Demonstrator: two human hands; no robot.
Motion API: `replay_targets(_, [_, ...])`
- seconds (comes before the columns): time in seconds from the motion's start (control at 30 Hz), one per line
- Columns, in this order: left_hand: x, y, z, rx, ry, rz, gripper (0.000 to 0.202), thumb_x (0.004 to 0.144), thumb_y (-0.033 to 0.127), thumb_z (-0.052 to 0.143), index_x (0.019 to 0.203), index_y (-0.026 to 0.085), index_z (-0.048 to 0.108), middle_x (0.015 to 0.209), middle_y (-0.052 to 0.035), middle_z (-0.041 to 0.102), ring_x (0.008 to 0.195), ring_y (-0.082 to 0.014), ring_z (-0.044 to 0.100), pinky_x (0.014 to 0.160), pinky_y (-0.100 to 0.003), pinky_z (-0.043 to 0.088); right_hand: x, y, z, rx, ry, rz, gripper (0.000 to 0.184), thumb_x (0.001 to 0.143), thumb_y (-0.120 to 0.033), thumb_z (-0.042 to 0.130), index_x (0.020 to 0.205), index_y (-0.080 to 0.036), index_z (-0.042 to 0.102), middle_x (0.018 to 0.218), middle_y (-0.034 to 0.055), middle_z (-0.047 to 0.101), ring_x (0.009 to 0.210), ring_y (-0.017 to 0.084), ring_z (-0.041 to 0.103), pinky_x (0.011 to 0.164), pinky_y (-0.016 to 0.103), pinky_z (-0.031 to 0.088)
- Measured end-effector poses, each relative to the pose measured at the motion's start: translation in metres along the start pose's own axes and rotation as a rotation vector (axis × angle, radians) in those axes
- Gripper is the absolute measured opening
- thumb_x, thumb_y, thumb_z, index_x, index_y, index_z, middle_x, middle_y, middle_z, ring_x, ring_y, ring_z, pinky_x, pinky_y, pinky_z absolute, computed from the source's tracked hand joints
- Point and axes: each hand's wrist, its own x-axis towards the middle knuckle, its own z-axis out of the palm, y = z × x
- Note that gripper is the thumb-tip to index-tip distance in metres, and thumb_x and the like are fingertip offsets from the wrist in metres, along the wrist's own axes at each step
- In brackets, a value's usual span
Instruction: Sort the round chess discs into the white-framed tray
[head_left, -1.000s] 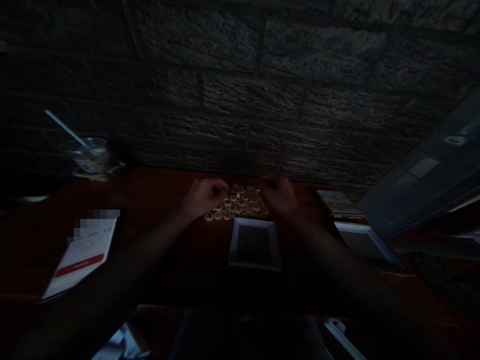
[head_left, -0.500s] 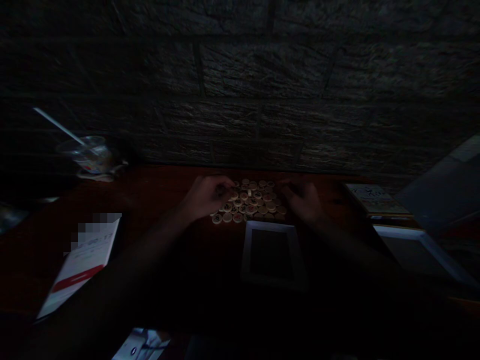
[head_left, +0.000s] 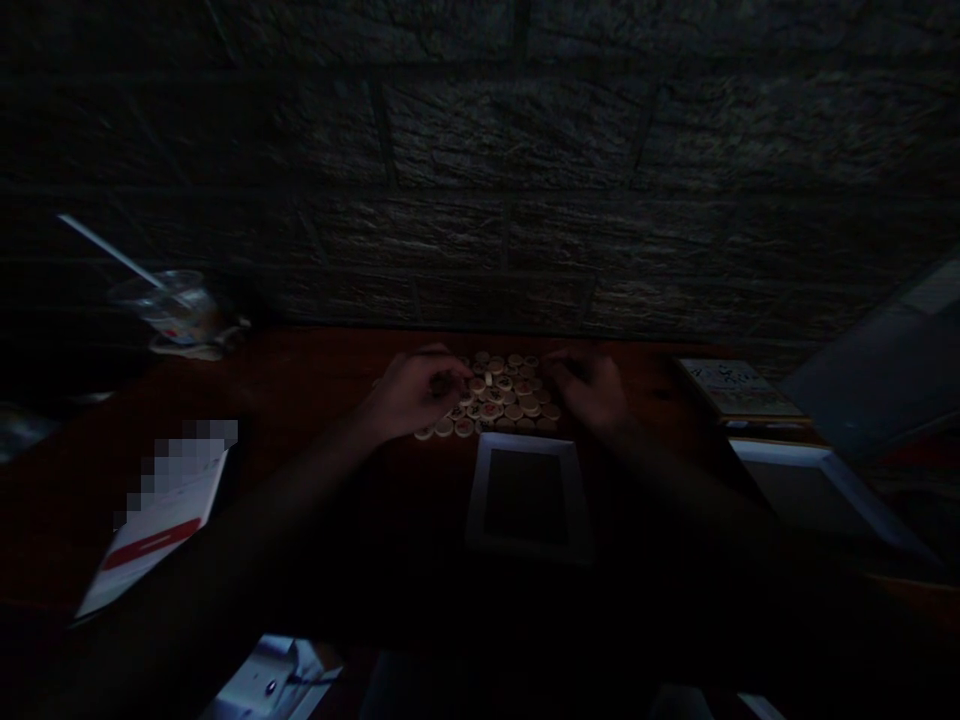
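A cluster of several small round pale game pieces (head_left: 501,395) lies on the dark red table (head_left: 315,380) near the wall. My left hand (head_left: 411,393) rests at the cluster's left edge with its fingers curled round something I cannot make out. My right hand (head_left: 592,392) sits at the cluster's right edge, fingers bent down onto the pieces. Just in front of the pieces lies a shallow white-rimmed box (head_left: 529,495) with a dark inside.
A plastic cup with a straw (head_left: 171,305) stands at the far left. A white leaflet with a red bar (head_left: 154,520) lies left. A second white-rimmed box (head_left: 817,490) and a printed card (head_left: 733,386) lie right. A dark brick wall (head_left: 495,170) closes the back.
Both hands stay at the sides of the pieces, and the right hand has shifted slightly. The view has moved a little between frames.
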Motion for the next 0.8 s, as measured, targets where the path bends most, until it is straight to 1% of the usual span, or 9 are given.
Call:
replay_targets(0.1, [0.001,-0.006,0.0,0.035,-0.003,-0.005,0.022,0.085,0.021,0.063,0.103,0.02,0.077,0.1,-0.0065,0.074,0.09,-0.0185,0.072,0.078,-0.031,0.056,0.0,0.0,0.0,0.0,0.001,-0.005,0.024,0.089,-0.027,0.059,0.095,-0.02,0.081,0.099,0.0051,0.082,0.091,0.022,0.076,0.082,0.032,0.057])
replay_targets(0.17, [0.001,-0.009,0.001,0.051,-0.033,-0.012,0.023,0.087,0.023,0.062,0.104,0.02,0.077,0.102,-0.007,0.075,0.091,-0.0189,0.072,0.079,-0.032,0.056,0.0,-0.001,-0.001,-0.004,-0.005,0.002,0.024,0.089,-0.027,0.059,0.095,-0.02,0.081,0.099,0.0053,0.082,0.09,0.023,0.076,0.082,0.033,0.057])
replay_targets(0.3, [0.001,-0.012,0.003,0.045,-0.09,-0.022,0.024,0.09,0.023,0.059,0.107,0.021,0.076,0.101,-0.0061,0.078,0.089,-0.0189,0.073,0.078,-0.033,0.057,-0.001,-0.004,-0.001,-0.003,-0.015,0.022,0.024,0.089,-0.028,0.06,0.096,-0.02,0.082,0.098,0.0062,0.082,0.088,0.023,0.075,0.082,0.034,0.057])
replay_targets(0.4, [0.0,-0.012,0.003,0.053,-0.07,-0.047,0.024,0.092,0.025,0.059,0.109,0.022,0.076,0.104,-0.0057,0.079,0.092,-0.0193,0.074,0.082,-0.034,0.058,-0.001,-0.003,0.0,-0.001,-0.01,0.016,0.024,0.089,-0.03,0.06,0.095,-0.02,0.081,0.097,0.0067,0.082,0.088,0.024,0.076,0.081,0.035,0.057])
replay_targets(0.53, [0.0,-0.01,0.001,0.054,-0.043,-0.087,0.026,0.095,0.027,0.057,0.114,0.023,0.074,0.114,-0.0067,0.078,0.1,-0.0204,0.074,0.086,-0.036,0.058,0.0,0.0,0.0,0.0,-0.011,-0.006,0.024,0.089,-0.029,0.059,0.095,-0.02,0.081,0.098,0.006,0.082,0.089,0.023,0.076,0.082,0.035,0.057])
replay_targets(0.63, [0.0,-0.008,0.0,0.057,-0.039,-0.126,0.029,0.096,0.027,0.057,0.12,0.023,0.072,0.112,-0.006,0.079,0.096,-0.0201,0.075,0.082,-0.035,0.058,0.0,0.001,0.0,-0.002,-0.02,-0.007,0.024,0.088,-0.029,0.06,0.094,-0.021,0.081,0.099,0.0058,0.082,0.088,0.023,0.075,0.081,0.034,0.058])
replay_targets(0.8, [-0.001,-0.008,0.002,-0.016,0.01,-0.117,0.029,0.095,0.025,0.06,0.122,0.021,0.071,0.109,-0.0045,0.079,0.093,-0.0181,0.074,0.081,-0.031,0.057,0.0,0.0,0.0,-0.011,-0.02,0.001,0.024,0.089,-0.03,0.06,0.094,-0.021,0.081,0.097,0.0056,0.082,0.088,0.023,0.075,0.081,0.034,0.057])
